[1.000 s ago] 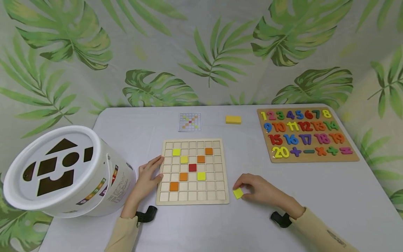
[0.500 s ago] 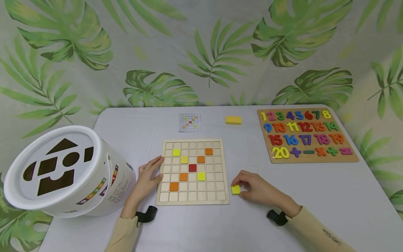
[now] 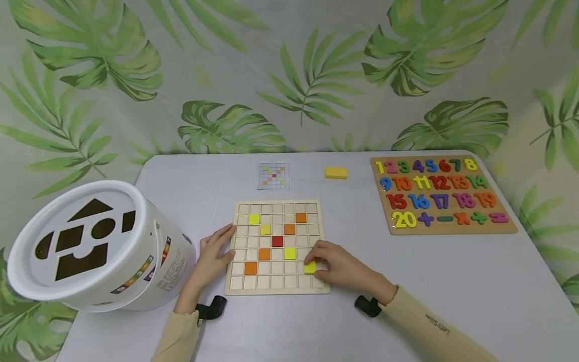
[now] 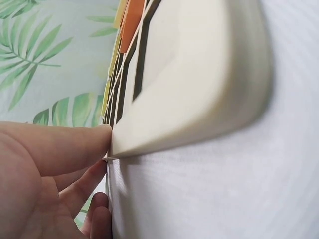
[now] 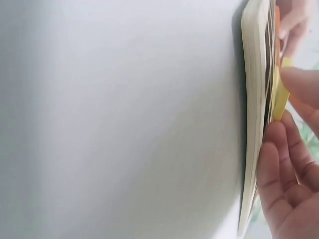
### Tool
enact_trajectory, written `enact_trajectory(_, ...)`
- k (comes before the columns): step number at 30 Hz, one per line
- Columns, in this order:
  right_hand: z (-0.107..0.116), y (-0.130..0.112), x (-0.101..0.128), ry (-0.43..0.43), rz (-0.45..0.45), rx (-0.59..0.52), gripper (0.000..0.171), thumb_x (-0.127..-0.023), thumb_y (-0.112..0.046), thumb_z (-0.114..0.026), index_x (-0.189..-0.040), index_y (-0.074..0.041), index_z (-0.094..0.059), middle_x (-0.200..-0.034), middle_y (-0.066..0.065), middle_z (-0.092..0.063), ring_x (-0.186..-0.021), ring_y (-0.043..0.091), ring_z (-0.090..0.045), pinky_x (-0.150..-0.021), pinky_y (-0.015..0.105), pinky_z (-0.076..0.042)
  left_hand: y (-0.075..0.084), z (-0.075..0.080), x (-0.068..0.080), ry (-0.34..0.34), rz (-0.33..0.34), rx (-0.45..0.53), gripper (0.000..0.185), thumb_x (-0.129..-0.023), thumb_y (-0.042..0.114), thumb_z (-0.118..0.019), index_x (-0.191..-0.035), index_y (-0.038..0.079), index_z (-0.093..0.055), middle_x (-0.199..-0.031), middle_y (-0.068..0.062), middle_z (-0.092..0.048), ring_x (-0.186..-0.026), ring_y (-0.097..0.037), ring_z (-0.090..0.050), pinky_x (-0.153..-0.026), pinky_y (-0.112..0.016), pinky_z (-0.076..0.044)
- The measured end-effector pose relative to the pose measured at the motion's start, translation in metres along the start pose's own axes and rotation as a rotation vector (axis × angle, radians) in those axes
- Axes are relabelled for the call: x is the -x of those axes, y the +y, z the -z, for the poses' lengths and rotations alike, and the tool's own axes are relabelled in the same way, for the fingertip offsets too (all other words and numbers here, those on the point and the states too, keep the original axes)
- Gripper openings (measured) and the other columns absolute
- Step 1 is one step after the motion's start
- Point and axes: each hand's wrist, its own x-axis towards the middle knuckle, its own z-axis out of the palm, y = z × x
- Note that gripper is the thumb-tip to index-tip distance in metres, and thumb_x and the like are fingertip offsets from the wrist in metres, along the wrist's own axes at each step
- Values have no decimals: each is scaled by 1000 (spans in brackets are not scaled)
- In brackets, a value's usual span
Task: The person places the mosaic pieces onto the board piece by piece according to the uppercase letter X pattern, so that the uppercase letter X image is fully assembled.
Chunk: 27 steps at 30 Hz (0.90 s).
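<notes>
Right hand: my right hand (image 3: 340,267) lies over the lower right part of the wooden grid board (image 3: 277,288), fingers curled round a yellow square tile (image 3: 309,267) pinched between thumb and fingertips.
Tile position: the tile sits at the board's surface, in the second row from the near edge, toward the right side; whether it is fully seated in its cell, I cannot tell.
Right wrist view: the tile (image 5: 280,94) appears edge-on against the board's face (image 5: 255,99), with my fingers (image 5: 304,82) closed on it.
Left hand: my left hand (image 3: 212,254) rests at the board's left edge, fingers relaxed and nearly straight, holding nothing; the fingertips (image 4: 75,147) touch the board's rim (image 4: 199,99).
Tiles on board: two yellow, three orange and one red tile (image 3: 277,241) lie along two crossing diagonals, besides another yellow tile just up-left of the pinched one.
Pattern card: a small printed grid card (image 3: 273,176) lies beyond the board.
Yellow block: a yellow block (image 3: 336,172) lies to the right of the card.
Number puzzle: a number board (image 3: 441,195) lies at the far right of the table (image 3: 475,281).
Bucket: a white shape-sorter bucket (image 3: 90,246) stands at my left.
</notes>
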Motion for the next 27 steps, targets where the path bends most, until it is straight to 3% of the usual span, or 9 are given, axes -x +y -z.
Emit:
enact_trajectory(10, -7, -9, -8, -3, 23, 55, 22, -81, -2, -74, -100, -10, -71, -98, -5, -58, -90, 13, -53, -79, 27, -47, -2, -1, -1, -7, 13, 9, 56, -87, -5, -61, -140, -7, -42, -149, -22, -32, -123, -41, -20, -94, -53, -19)
enact_trajectory(18, -5, -4, -6, -3, 71, 41, 22, -83, 2, -70, -103, -8, -73, -98, -5, -57, -85, 13, -53, -72, 24, -47, -3, 0, -2, -7, 0, 3, 57, -87, -5, -61, -140, -7, -41, -149, -22, -33, -124, -41, -20, -94, -52, -19)
enact_trajectory(27, -7, -6, -8, 11, 55, 64, 20, -84, 1, -68, -102, -7, -73, -99, -3, -59, -86, 12, -52, -73, 24, -46, -2, 0, -1, -13, 34, 7, 57, -87, -5, -60, -141, -5, -41, -150, -20, -32, -124, -40, -19, -95, -52, -19)
